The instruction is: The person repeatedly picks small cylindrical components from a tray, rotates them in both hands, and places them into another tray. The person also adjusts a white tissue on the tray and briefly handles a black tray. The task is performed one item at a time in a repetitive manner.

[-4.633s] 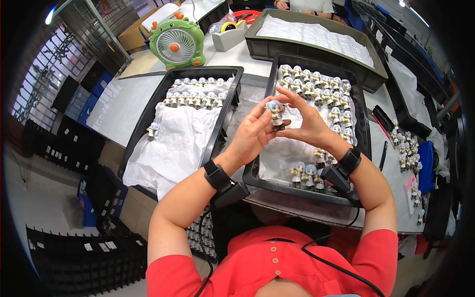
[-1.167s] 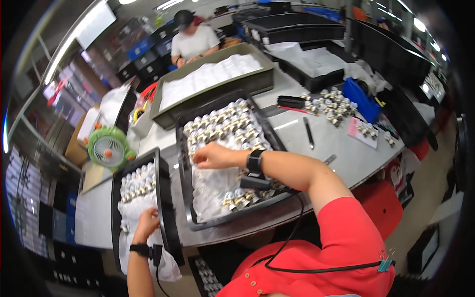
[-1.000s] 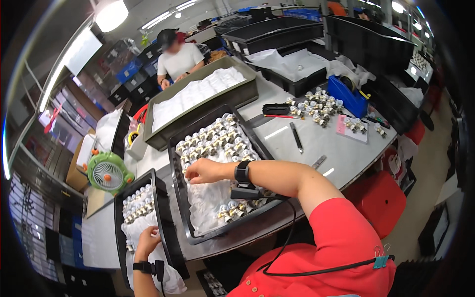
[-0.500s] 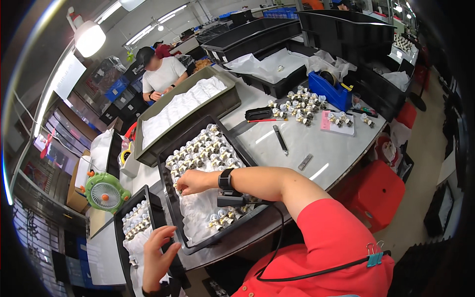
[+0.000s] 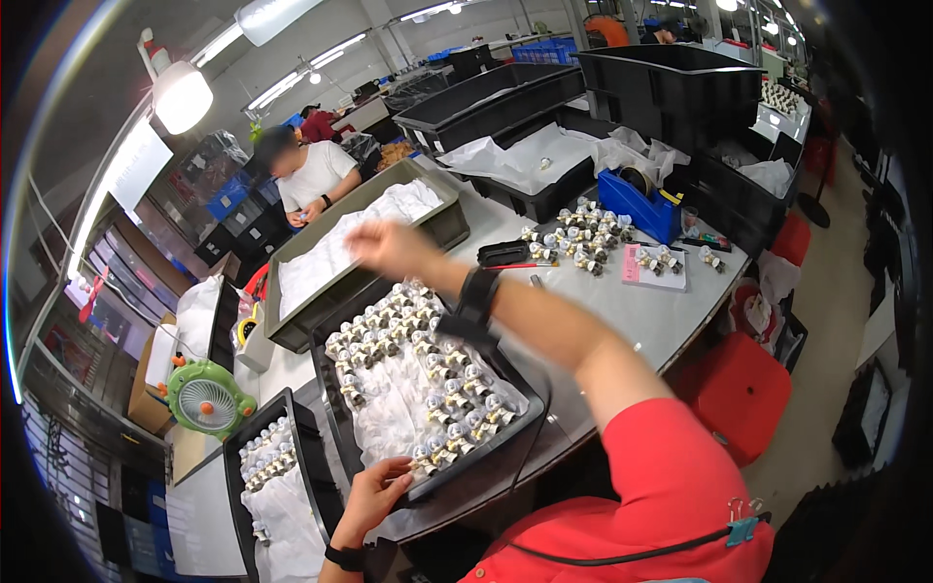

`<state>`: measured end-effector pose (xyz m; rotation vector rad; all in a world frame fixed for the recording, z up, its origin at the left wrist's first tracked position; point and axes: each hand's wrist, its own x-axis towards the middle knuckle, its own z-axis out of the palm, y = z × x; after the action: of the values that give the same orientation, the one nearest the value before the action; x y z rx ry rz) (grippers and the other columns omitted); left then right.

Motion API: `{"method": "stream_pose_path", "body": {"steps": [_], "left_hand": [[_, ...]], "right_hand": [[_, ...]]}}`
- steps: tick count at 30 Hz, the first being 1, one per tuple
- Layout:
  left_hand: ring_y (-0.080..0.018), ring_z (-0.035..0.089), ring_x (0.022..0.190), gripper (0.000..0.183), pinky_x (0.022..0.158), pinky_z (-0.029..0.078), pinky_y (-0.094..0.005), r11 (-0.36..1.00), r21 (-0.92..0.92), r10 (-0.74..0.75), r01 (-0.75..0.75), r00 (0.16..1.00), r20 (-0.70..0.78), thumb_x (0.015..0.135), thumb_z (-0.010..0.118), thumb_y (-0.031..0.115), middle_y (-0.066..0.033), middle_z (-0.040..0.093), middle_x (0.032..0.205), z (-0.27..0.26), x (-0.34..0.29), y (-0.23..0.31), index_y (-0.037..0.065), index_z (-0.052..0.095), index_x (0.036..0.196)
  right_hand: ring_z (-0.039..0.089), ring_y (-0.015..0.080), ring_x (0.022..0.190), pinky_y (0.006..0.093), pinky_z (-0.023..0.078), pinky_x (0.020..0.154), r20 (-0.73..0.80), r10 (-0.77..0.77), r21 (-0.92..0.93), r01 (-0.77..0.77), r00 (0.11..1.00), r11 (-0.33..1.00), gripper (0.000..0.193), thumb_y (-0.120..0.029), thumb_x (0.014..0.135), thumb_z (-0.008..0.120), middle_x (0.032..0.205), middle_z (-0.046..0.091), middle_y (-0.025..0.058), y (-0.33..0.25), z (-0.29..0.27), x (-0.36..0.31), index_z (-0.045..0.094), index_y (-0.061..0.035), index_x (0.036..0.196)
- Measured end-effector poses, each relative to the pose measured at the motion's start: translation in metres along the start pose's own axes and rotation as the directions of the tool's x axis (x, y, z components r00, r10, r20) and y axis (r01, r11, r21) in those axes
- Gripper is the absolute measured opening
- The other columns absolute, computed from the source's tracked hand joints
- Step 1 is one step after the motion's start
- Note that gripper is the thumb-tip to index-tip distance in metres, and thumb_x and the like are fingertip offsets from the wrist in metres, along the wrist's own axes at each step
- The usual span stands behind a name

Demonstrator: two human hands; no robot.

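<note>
A black tray [image 5: 530, 412] lined with white sheeting holds rows of small fittings [image 5: 389, 318] with pale round caps, brass-coloured bodies and dark ends. At its near edge, my left hand [image 5: 369, 497] has its thumb and fingers apart beside the closest fittings [image 5: 434, 455]; nothing shows in its grasp. My right hand [image 5: 389, 249] hovers above the grey-green bin [image 5: 449, 222], smeared by motion, so its fingers and anything in them cannot be made out. White sheeting [image 5: 326, 255] fills that bin.
A narrower black tray [image 5: 309, 457] with similar fittings stands left, beside a green fan [image 5: 206, 398]. More fittings [image 5: 583, 231] cluster near a blue tape dispenser [image 5: 637, 206]. Black bins [image 5: 671, 92] stand behind. A red stool [image 5: 736, 398] is at right; a co-worker [image 5: 316, 175] sits opposite.
My right hand has risen from inside the black tray and moved away over the grey-green bin. My left hand has shifted right to the tray's near edge.
</note>
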<state>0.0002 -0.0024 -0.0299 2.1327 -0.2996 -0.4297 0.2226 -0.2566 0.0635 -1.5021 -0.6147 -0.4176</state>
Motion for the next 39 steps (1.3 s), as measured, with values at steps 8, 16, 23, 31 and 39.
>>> {"method": "stream_pose_path", "body": {"steps": [8, 16, 23, 31, 39], "left_hand": [[-0.012, 0.064, 0.073, 0.012, 0.062, 0.05, -0.0216, 0.995, -0.056, 0.064, -0.087, 0.945, -0.321, 0.083, 0.06, 0.002, -0.0081, 0.065, 0.083, 0.015, -0.006, -0.009, -0.003, 0.063, 0.094], [-0.0105, 0.063, 0.068, 0.011, 0.058, 0.048, -0.0214, 0.994, 0.043, 0.108, -0.099, 0.931, -0.35, 0.081, 0.06, 0.003, -0.0073, 0.065, 0.078, 0.018, 0.001, -0.014, -0.002, 0.064, 0.091], [-0.01, 0.061, 0.063, 0.011, 0.056, 0.047, -0.0217, 0.99, 0.134, 0.104, -0.053, 0.907, -0.409, 0.079, 0.062, 0.005, -0.0076, 0.065, 0.075, 0.021, 0.001, -0.009, -0.001, 0.065, 0.088], [-0.0114, 0.063, 0.066, 0.011, 0.059, 0.049, -0.0219, 0.984, 0.179, 0.082, -0.004, 0.9, -0.429, 0.079, 0.061, 0.004, -0.007, 0.065, 0.074, 0.023, -0.002, -0.002, -0.003, 0.064, 0.086], [-0.011, 0.062, 0.062, 0.011, 0.057, 0.048, -0.0222, 0.987, 0.159, 0.093, -0.022, 0.888, -0.451, 0.078, 0.062, 0.007, -0.0077, 0.065, 0.071, 0.024, 0.001, -0.001, -0.002, 0.066, 0.084]], "right_hand": [[0.057, 0.0291, 0.089, 0.0402, 0.044, 0.08, -0.272, -0.877, -0.96, -0.168, 0.396, 0.222, 0.021, -0.016, 0.073, 0.057, 0.089, 0.063, 0.0113, -0.126, -0.327, -0.007, 0.064, -0.0073, 0.091], [0.057, 0.03, 0.103, 0.0358, 0.044, 0.089, -0.975, -0.191, -0.224, -0.575, 0.118, 0.787, 0.075, -0.049, 0.063, 0.074, 0.112, 0.057, 0.0246, -0.157, -0.501, -0.08, 0.058, 0.0098, 0.107], [0.057, 0.0274, 0.104, 0.033, 0.044, 0.086, -0.976, -0.148, -0.213, -0.538, 0.163, 0.816, 0.069, -0.039, 0.062, 0.077, 0.111, 0.058, 0.0228, -0.15, -0.514, -0.08, 0.058, 0.0121, 0.105], [0.055, 0.0204, 0.104, 0.0289, 0.043, 0.089, -0.836, -0.169, -0.365, -0.298, 0.523, 0.882, 0.055, -0.016, 0.062, 0.076, 0.113, 0.058, 0.0131, -0.138, -0.518, -0.085, 0.057, -0.0004, 0.111], [0.055, 0.0305, 0.106, 0.0326, 0.043, 0.091, -0.282, -0.558, -0.959, -0.211, 0.781, 0.19, 0.066, 0.01, 0.053, 0.067, 0.111, 0.059, 0.0114, -0.114, -0.546, -0.111, 0.054, -0.01, 0.114]]}}
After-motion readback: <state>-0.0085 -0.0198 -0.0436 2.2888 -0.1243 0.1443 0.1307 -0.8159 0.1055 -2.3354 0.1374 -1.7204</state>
